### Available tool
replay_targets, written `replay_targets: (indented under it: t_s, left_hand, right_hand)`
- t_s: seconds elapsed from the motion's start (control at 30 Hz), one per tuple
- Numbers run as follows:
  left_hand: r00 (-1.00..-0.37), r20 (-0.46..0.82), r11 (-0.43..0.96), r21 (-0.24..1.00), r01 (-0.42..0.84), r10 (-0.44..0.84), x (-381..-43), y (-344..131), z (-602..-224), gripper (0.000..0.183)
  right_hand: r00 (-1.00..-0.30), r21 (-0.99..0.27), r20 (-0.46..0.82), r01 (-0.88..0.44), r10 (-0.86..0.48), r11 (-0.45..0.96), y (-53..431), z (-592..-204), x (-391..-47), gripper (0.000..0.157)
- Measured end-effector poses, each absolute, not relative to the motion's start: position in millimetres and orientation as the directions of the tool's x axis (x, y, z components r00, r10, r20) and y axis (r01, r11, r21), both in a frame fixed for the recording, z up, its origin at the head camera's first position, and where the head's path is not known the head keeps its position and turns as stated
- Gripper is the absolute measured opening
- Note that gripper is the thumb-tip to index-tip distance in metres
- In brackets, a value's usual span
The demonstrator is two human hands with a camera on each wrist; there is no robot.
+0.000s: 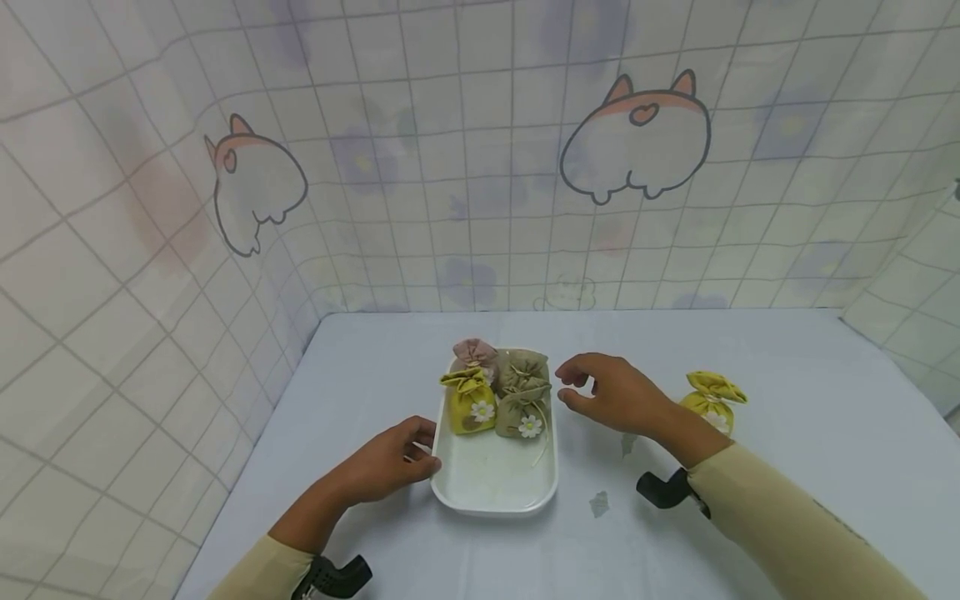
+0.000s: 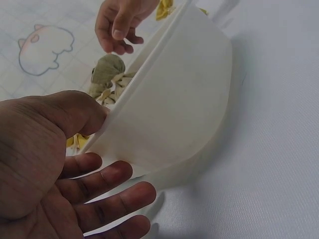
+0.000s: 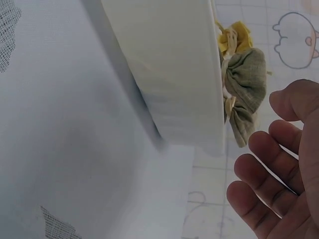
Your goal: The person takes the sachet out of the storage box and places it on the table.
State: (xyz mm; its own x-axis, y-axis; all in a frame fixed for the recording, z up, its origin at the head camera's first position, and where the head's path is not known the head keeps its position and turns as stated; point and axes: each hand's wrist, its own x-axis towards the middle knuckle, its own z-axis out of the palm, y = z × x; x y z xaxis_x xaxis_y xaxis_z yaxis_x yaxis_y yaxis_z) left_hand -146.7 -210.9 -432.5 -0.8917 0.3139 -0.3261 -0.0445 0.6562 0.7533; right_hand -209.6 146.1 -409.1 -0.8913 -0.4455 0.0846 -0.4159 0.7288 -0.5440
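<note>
A white tray (image 1: 491, 487) holds several small drawstring pouches in its far half: a pink one (image 1: 476, 353), a yellow one with a white flower (image 1: 465, 410) and two grey-green ones, the back one (image 1: 522, 365) partly behind the front one (image 1: 516, 415). My left hand (image 1: 388, 463) is at the tray's left side; in the left wrist view its thumb touches the rim and the other fingers are spread beside the wall. Right of the tray hovers my right hand (image 1: 618, 393), fingers loosely bent, nothing in them. The right wrist view shows it apart from the grey-green pouches (image 3: 246, 79).
Another yellow pouch (image 1: 711, 407) stands on the white table (image 1: 810, 467), beyond my right forearm and partly hidden by it. Small grey patches (image 1: 599, 503) mark the cloth near the tray. A grid-patterned curtain (image 1: 480, 167) rises behind the table and along its left.
</note>
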Motion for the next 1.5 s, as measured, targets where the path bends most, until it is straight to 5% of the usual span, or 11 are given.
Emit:
replay_targets:
  t_s: [1.0, 1.5]
  left_hand:
    - [-0.899, -0.31, 0.663, 0.748, -0.03, 0.308, -145, -210, -433, 0.046]
    - [-0.898, -0.317, 0.661, 0.749, -0.039, 0.306, -144, -211, -433, 0.046]
  right_hand:
    - [-0.856, -0.574, 0.088, -0.461, -0.509, 0.677, 125, -425, -220, 0.034]
    - [-0.858, -0.556, 0.117, -0.474, -0.5, 0.683, 119, -420, -215, 0.016]
